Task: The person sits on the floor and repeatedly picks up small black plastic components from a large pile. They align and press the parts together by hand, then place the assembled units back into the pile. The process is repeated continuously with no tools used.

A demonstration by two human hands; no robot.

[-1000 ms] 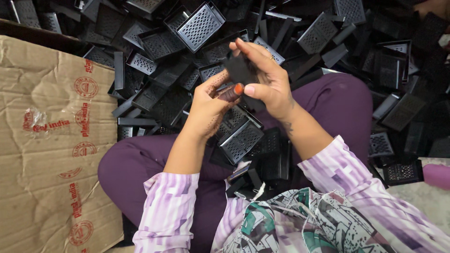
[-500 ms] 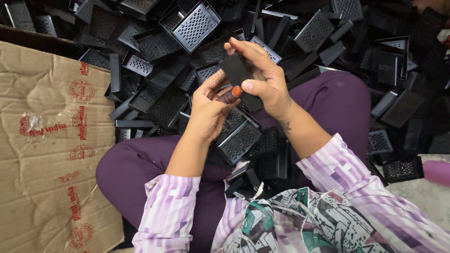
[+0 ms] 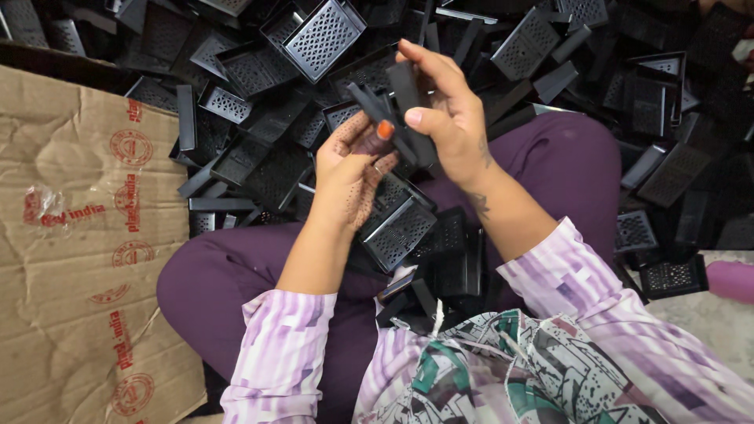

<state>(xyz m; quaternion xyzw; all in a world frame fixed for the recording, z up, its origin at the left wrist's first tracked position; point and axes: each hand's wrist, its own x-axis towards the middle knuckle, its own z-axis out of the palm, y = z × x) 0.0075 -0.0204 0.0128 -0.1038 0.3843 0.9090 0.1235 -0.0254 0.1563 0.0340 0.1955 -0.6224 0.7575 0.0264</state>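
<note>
Heaped black perforated plastic trays [image 3: 322, 35] cover the floor around a seated person's purple-clad lap [image 3: 236, 275].
Both hands are raised over the lap: the right hand [image 3: 452, 118] is clamped on a flat black plastic piece [image 3: 404, 94], while the left hand [image 3: 349, 169] pinches its lower end between thumb and fingers. More trays lie in the lap; a flattened cardboard sheet [image 3: 71, 259] lies at the left.

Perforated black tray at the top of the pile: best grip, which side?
Probably its raised rim. The tray lies tilted, perforated face up, on top of the pile. Come from above and pinch the two long edges; they are exposed, while other parts crowd its lower corners.
</note>
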